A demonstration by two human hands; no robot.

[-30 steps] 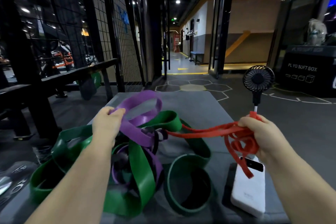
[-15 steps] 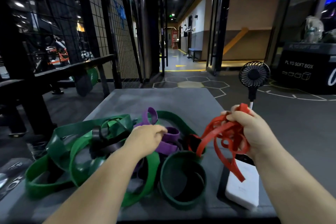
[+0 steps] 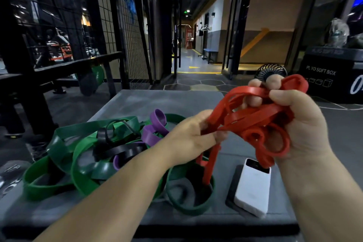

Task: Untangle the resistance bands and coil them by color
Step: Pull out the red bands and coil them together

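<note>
Now both the right hand and left hand grip the red band, mid-coiling; next, probably gather its dangling tail.

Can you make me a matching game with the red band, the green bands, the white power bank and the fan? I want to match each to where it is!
Things:
1. red band
2. green bands
3. white power bank
4. fan

Places:
A. flat on the table, near right
B. heaped on the table's left
C. partly hidden behind the right hand
D. held by the left hand and right hand

Pairs: 1-D, 2-B, 3-A, 4-C
</note>
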